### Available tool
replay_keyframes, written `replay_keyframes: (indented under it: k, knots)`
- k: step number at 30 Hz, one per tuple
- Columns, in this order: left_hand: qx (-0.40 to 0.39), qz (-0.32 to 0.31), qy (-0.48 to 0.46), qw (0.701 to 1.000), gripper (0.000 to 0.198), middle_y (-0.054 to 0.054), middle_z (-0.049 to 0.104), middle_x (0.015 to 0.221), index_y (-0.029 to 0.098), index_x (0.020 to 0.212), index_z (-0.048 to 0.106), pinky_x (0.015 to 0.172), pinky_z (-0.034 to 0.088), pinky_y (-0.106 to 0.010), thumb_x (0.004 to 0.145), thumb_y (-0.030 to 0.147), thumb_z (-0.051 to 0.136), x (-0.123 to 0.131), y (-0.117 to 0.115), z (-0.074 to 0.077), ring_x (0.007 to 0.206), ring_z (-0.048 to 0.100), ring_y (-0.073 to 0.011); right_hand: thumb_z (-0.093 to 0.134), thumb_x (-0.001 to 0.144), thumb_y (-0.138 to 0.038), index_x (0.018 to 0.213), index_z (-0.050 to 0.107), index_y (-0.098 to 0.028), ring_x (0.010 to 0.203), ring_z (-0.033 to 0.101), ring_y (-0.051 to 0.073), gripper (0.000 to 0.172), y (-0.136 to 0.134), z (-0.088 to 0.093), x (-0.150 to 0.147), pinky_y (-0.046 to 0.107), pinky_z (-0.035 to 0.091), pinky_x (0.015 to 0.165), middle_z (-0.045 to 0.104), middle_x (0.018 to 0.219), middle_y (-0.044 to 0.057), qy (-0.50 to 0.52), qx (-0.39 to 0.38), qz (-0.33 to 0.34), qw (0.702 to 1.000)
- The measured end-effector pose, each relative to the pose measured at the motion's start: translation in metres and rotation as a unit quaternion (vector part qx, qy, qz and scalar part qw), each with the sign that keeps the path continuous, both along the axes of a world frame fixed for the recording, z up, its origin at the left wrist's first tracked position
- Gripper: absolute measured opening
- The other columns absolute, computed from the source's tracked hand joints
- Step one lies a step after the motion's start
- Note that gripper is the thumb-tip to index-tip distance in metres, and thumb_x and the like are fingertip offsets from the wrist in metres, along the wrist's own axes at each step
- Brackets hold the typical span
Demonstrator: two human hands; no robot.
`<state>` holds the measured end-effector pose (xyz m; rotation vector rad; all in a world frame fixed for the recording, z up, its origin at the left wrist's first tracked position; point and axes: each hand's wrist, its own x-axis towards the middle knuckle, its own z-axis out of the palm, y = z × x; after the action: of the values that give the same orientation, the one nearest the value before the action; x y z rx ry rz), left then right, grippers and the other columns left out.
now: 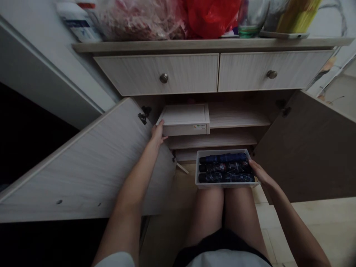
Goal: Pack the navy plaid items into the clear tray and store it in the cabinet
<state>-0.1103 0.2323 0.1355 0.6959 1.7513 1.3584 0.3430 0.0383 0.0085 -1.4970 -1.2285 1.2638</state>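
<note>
My left hand (158, 132) is closed on the front left corner of a white lidded box (185, 114), thumb on top and fingers at its side. That box sits on the cabinet's upper shelf, its front jutting past the shelf edge, with a small label on the front. Over my knees lies a shallow translucent bin (197, 167). Three folded umbrellas lie side by side in it: a blue one (225, 158), a red-and-white plaid one (222, 167) and a dark plaid one (228, 177). My right hand (259, 171) grips the bin's right side.
Both cabinet doors, the left door (111, 159) and the right door (311, 148), stand swung outward beside my arms. Above are two closed drawers with round knobs (164, 78). The cabinet top (178, 45) carries a white bottle (79, 22), a red bag (211, 16) and a glass (251, 18).
</note>
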Motion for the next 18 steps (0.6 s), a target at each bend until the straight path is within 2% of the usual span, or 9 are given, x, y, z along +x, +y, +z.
replay_keyframes:
  k: [3, 5, 8, 10, 14, 18]
  knots:
    - [-0.043, -0.045, -0.053, 0.997, 0.071, -0.020, 0.059, 0.134, 0.023, 0.140, 0.052, 0.090, 0.055, -0.052, 0.083, 0.065, 0.059, -0.014, 0.002, 0.009, 0.122, 0.059, -0.0363, 0.053, 0.072, -0.089, 0.116, 0.072, -0.028, 0.127, 0.058, 0.035, 0.078, 0.000, 0.002, -0.001, 0.055, 0.045, 0.109, 0.070, 0.127, 0.006, 0.000, -0.022, -0.013, 1.000]
    - [-0.076, -0.072, -0.087, 0.991, 0.073, -0.023, 0.063, 0.122, 0.020, 0.135, 0.056, 0.091, 0.053, -0.055, 0.083, 0.072, 0.054, -0.022, 0.005, 0.014, 0.116, 0.062, -0.0375, 0.054, 0.072, -0.088, 0.113, 0.073, -0.028, 0.125, 0.059, 0.036, 0.075, 0.001, 0.002, -0.001, 0.055, 0.046, 0.107, 0.071, 0.125, 0.006, -0.005, -0.023, -0.022, 0.999]
    - [-0.103, -0.105, -0.109, 0.983, 0.065, -0.022, 0.068, 0.107, 0.020, 0.121, 0.065, 0.093, 0.051, -0.056, 0.080, 0.071, 0.059, -0.026, 0.007, 0.018, 0.105, 0.067, -0.0376, 0.055, 0.075, -0.082, 0.113, 0.073, -0.027, 0.116, 0.064, 0.034, 0.069, 0.002, 0.002, -0.002, 0.052, 0.051, 0.098, 0.073, 0.118, 0.006, 0.002, -0.034, -0.034, 0.999]
    - [-0.090, -0.123, -0.115, 0.982, 0.055, -0.019, 0.070, 0.099, 0.020, 0.113, 0.067, 0.093, 0.052, -0.054, 0.082, 0.065, 0.061, -0.023, 0.003, 0.017, 0.099, 0.069, -0.0351, 0.058, 0.074, -0.075, 0.114, 0.073, -0.025, 0.107, 0.068, 0.033, 0.066, 0.002, 0.000, -0.003, 0.048, 0.055, 0.089, 0.075, 0.112, 0.006, 0.018, -0.046, -0.048, 0.998]
    - [-0.040, -0.110, -0.123, 0.985, 0.045, -0.013, 0.071, 0.091, 0.020, 0.112, 0.065, 0.087, 0.058, -0.048, 0.088, 0.057, 0.055, -0.011, -0.019, 0.011, 0.092, 0.071, -0.0300, 0.065, 0.067, -0.064, 0.105, 0.075, -0.023, 0.090, 0.071, 0.030, 0.056, -0.001, -0.005, -0.006, 0.039, 0.057, 0.074, 0.077, 0.097, 0.004, 0.068, -0.048, -0.087, 0.993]
    - [-0.004, -0.072, -0.111, 0.991, 0.048, -0.013, 0.072, 0.092, 0.020, 0.117, 0.063, 0.078, 0.061, -0.043, 0.089, 0.058, 0.054, -0.010, -0.053, 0.008, 0.091, 0.072, -0.0290, 0.068, 0.061, -0.057, 0.097, 0.075, -0.022, 0.088, 0.071, 0.032, 0.050, -0.008, -0.004, -0.005, 0.041, 0.057, 0.074, 0.077, 0.089, 0.004, 0.107, -0.037, -0.147, 0.983]
